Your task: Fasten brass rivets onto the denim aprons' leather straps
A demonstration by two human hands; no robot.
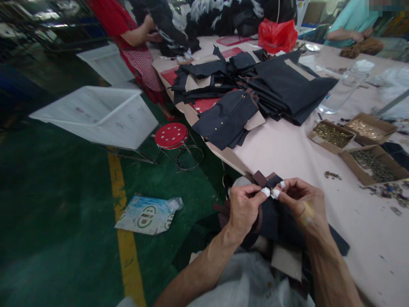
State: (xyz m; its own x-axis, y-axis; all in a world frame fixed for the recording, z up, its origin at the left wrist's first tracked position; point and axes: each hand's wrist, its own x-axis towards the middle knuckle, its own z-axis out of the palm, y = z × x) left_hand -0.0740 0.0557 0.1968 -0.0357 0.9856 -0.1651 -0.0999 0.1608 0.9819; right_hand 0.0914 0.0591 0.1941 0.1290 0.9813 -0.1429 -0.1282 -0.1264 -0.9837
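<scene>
The left hand (244, 207) and right hand (305, 202), thumb tips wrapped in white tape (265, 192), pinch a black fabric piece with brown strips (269, 221) above the grey-clothed lap (243, 279), beside the pale table (287, 153). On the green floor (79, 247), left, a blue-and-white printed bag (132, 217) bears a round emblem (147, 216); its lettering is too blurred to read.

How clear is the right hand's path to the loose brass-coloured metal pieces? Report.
Probably yes: the loose brass-coloured metal pieces lie nearby on the table, nothing visible between, though the right hand is busy pinching dark navy fabric.
</scene>
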